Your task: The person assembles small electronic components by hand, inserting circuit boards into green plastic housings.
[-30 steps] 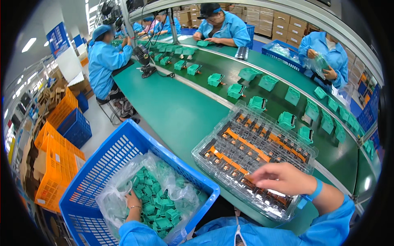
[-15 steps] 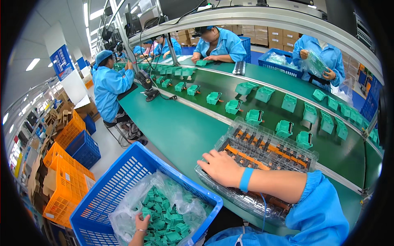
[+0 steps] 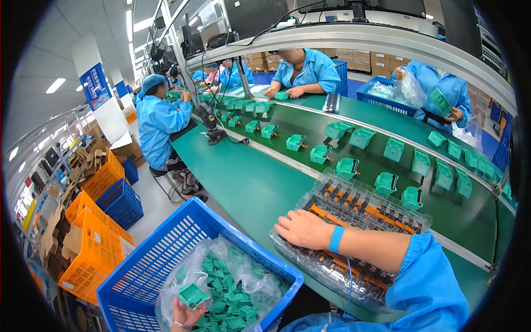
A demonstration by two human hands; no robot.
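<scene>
My left hand [image 3: 187, 316] is closed around the edge of a green plastic housing [image 3: 193, 296], a small open box shape. It is held above a heap of similar green housings [image 3: 224, 293] in a clear plastic bag [image 3: 173, 276], inside a blue slatted crate [image 3: 138, 257]. On the green bench my right hand [image 3: 306, 229], with a blue wrist strap [image 3: 336, 239], lies over the left part of a clear plastic tray [image 3: 287, 246]. Its fingers bend over the tray's left edge; the palm hides what lies beneath. Black parts with orange strips [image 3: 370, 208] sit in rows in the tray.
Beyond the tray, a green conveyor belt [image 3: 354, 149] carries rows of green housings, some with black and orange parts. Co-workers in blue sit along the line; one at right holds a green piece [image 3: 441, 102]. Orange crates [image 3: 99, 249] stand on the floor at left.
My left hand has come up from the heap with a green housing in it. My right hand stays on the tray, its fingers closer together. The view has shifted slightly.
</scene>
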